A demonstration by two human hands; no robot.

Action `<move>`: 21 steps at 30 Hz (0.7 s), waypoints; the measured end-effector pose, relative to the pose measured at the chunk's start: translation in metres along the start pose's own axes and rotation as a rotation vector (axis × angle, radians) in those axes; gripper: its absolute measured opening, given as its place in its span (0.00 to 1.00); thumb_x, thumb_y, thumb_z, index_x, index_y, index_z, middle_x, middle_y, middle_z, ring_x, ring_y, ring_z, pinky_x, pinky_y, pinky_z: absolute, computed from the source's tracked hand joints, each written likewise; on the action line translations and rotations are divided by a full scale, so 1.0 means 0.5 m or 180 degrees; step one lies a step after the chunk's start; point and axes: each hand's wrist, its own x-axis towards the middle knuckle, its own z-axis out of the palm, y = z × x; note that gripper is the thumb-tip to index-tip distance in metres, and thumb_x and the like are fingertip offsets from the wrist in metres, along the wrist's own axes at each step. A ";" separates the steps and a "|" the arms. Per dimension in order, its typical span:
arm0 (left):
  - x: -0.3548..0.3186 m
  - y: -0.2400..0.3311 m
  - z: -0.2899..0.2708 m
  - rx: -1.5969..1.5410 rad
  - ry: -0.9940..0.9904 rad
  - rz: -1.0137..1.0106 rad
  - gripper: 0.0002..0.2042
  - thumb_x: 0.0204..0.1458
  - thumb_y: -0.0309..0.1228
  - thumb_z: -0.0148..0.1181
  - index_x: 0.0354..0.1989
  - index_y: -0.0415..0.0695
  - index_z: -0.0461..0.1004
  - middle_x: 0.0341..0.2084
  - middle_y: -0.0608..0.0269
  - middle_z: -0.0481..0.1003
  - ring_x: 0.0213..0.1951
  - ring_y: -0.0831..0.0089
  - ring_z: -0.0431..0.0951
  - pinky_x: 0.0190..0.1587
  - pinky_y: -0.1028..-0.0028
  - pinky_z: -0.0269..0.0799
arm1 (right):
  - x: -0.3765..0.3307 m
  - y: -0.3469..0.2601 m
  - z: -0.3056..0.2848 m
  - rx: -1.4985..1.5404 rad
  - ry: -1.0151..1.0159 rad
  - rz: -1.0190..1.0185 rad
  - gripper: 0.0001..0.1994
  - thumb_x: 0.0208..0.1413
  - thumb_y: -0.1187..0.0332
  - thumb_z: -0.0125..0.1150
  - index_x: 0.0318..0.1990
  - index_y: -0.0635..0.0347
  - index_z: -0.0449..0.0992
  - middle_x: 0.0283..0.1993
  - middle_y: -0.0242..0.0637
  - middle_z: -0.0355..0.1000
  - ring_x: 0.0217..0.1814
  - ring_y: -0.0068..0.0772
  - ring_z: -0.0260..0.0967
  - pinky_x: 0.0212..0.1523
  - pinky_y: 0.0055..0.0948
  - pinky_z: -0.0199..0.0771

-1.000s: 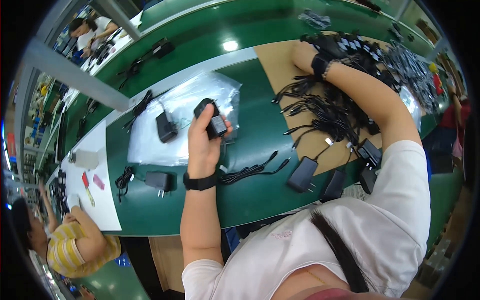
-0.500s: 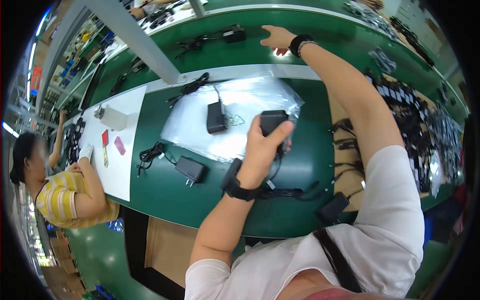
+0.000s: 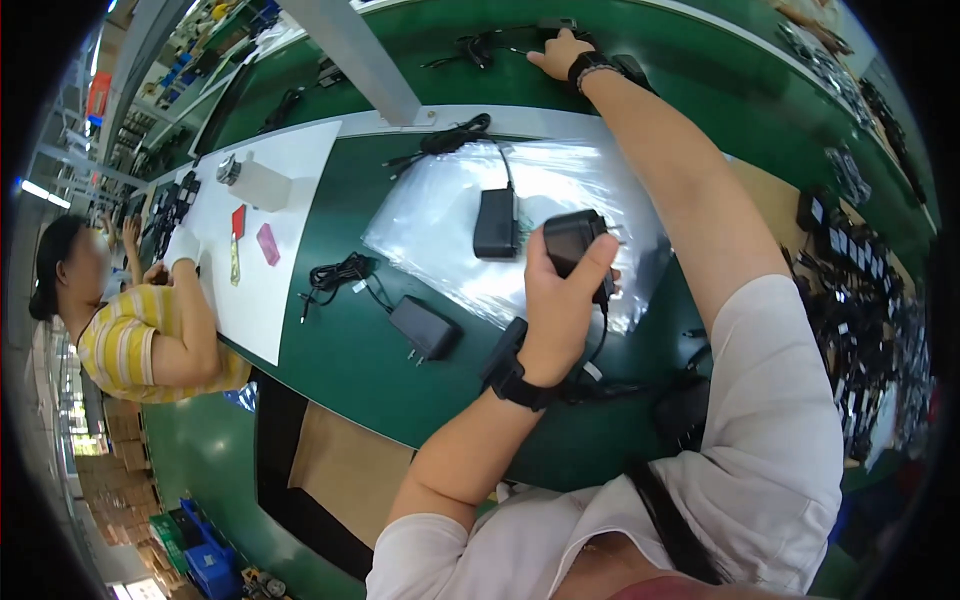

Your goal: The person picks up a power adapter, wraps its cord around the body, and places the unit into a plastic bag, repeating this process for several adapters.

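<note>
My left hand (image 3: 560, 320) is closed round a black power adapter (image 3: 572, 240), its prongs pointing right and its cable hanging down. My right hand (image 3: 562, 55) is stretched to the far green surface, thumb and fingers apart. Its fingertips are at another black adapter (image 3: 558, 24); whether they touch it I cannot tell. In front of my left hand, an adapter (image 3: 496, 224) lies on a stack of clear plastic bags (image 3: 420, 215), its bundled cable (image 3: 455, 136) beyond it. Left of my left wrist is an adapter (image 3: 425, 327), prongs toward me, with a coiled cable (image 3: 335, 280).
A grey post (image 3: 360, 60) rises at the table's far edge. On the white board (image 3: 262, 315) stand a bottle (image 3: 255, 183) and small red and pink pieces. Several adapters and cables (image 3: 860, 260) crowd the right side. A person in a striped yellow shirt (image 3: 130, 335) sits at left.
My right hand has moved to the adapter on the far surface. My left hand has turned its adapter so the prongs show. The whole view has shifted and rotated.
</note>
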 end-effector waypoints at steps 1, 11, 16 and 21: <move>-0.001 -0.006 0.001 -0.0025 0.0002 -0.0016 0.16 0.46 0.30 0.62 0.39 0.40 0.63 0.27 0.64 0.70 0.24 0.78 0.70 0.28 0.79 0.68 | -0.022 0.019 -0.008 -0.0084 -0.0084 -0.0098 0.27 0.53 0.44 0.41 0.50 0.54 0.70 0.59 0.48 0.56 0.57 0.50 0.59 0.54 0.46 0.61; -0.016 0.013 0.024 -0.0045 -0.0121 0.0206 0.12 0.49 0.29 0.58 0.38 0.39 0.63 0.23 0.63 0.69 0.22 0.74 0.70 0.25 0.74 0.69 | -0.242 0.179 -0.249 0.4779 0.1114 0.0784 0.13 0.55 0.58 0.48 0.31 0.61 0.67 0.22 0.41 0.66 0.19 0.37 0.66 0.17 0.36 0.71; -0.028 0.008 0.035 0.0060 -0.0284 0.0160 0.12 0.49 0.31 0.58 0.37 0.39 0.65 0.23 0.62 0.69 0.22 0.73 0.71 0.24 0.74 0.69 | -0.415 0.323 -0.519 0.5632 0.0600 0.0071 0.06 0.49 0.75 0.54 0.33 0.58 0.64 0.28 0.38 0.66 0.25 0.32 0.69 0.24 0.28 0.73; -0.029 -0.005 0.031 0.0175 -0.0256 0.0198 0.13 0.48 0.32 0.59 0.37 0.39 0.65 0.24 0.62 0.69 0.22 0.72 0.72 0.24 0.74 0.70 | -0.606 0.370 -0.584 0.4763 0.1288 -0.1226 0.08 0.51 0.81 0.48 0.39 0.67 0.66 0.49 0.48 0.60 0.40 0.42 0.72 0.31 0.25 0.76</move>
